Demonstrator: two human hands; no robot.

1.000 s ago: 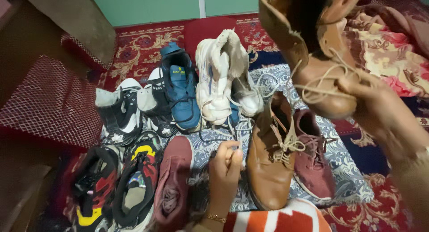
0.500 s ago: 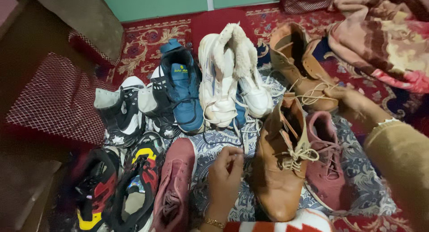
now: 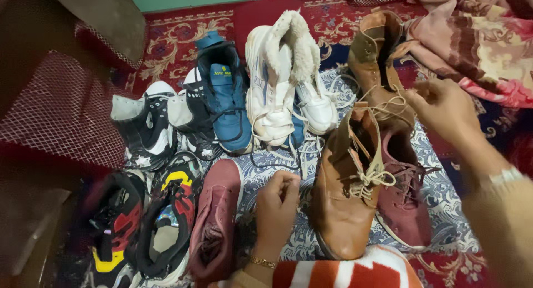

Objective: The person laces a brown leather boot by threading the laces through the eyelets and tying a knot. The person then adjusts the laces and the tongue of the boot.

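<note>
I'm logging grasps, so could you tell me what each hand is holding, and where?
The right hand pinches the laces of the far tan boot. The left hand is curled closed above the patterned cloth; whether it holds anything cannot be told.

Red patterned carpet floor [image 3: 183, 41], blue-white paisley cloth [image 3: 438, 210] spread on it under both grips, shoes in rows upon cloth, floral blanket [image 3: 483, 44] beyond right grip [image 3: 444, 107].

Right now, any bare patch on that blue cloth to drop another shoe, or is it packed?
Mostly packed. One free strip of blue patterned cloth lies between the maroon shoe and the near tan boot, though the left hand rests in it. Another bare patch sits right of the second maroon shoe, under the right hand. The back row is crowded.
</note>
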